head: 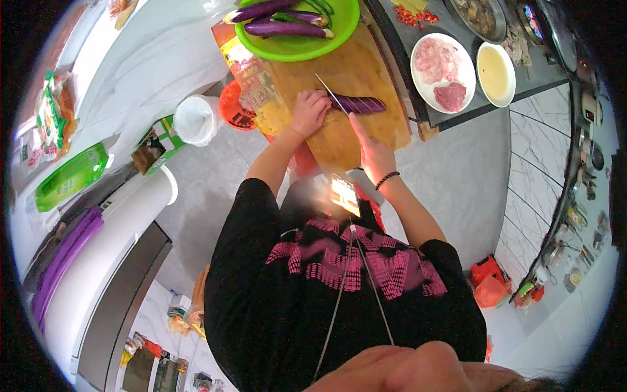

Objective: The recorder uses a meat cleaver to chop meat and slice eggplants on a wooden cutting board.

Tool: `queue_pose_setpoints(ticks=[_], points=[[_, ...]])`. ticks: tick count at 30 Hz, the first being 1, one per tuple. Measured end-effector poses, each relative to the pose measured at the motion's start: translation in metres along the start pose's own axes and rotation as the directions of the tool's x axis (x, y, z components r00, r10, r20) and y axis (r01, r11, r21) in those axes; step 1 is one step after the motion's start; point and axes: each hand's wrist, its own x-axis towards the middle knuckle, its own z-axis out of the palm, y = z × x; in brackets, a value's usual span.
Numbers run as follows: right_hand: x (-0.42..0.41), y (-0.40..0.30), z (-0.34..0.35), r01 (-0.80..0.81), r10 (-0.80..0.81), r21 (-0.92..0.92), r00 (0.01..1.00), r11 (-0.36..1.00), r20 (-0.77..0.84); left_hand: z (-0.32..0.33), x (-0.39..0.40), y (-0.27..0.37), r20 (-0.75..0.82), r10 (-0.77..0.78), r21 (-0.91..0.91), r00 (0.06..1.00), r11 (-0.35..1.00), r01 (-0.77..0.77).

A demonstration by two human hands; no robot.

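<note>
On a wooden cutting board (343,142) lies a purple eggplant (365,104) with slanting cuts across it. My left hand (311,111) rests at the eggplant's left end, its fingers curled on it. A kitchen knife (331,93) is held in my right hand (374,152), index finger stretched along it. The blade crosses the eggplant near my left fingertips; whether it is in the flesh I cannot tell. Beyond my hands, a bright green plastic basin (294,55) holds several eggplants (289,29) and long green vegetables (321,7), likely peppers or beans.
Right of the board, a dark counter holds a white plate (469,78) of raw meat (436,61), a bowl (512,93) of pale yellow liquid, chopped red pieces (416,17) and a metal pan (482,22). A white bin (196,120) and a red bag (235,105) are left.
</note>
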Motion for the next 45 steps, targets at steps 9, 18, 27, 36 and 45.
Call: queue_pose_setpoints(ticks=[9,18,27,36,45], points=[[-0.025,0.006,0.001,-0.048,0.044,0.071,0.997,0.996,0.062,-0.004,-0.004,-0.001,0.069,-0.013,-0.028,0.998,0.999,0.015],[-0.036,0.002,-0.021,0.016,-0.003,0.132,0.995,0.991,-0.096,-0.005,-0.005,-0.002,0.000,0.021,0.004,1.000,1.000,-0.021],[-0.022,-0.007,-0.023,-0.051,0.053,-0.016,0.993,0.999,0.107,-0.007,0.000,0.001,-0.011,0.045,0.043,0.999,0.998,-0.045],[-0.004,-0.004,-0.012,-0.050,0.040,0.078,0.992,0.996,0.121,-0.009,0.002,-0.003,0.015,-0.012,-0.074,1.000,0.997,0.013],[-0.016,0.009,-0.001,0.001,-0.002,0.141,1.000,0.990,0.007,-0.010,0.002,-0.003,-0.025,0.005,-0.094,1.000,0.996,-0.007]])
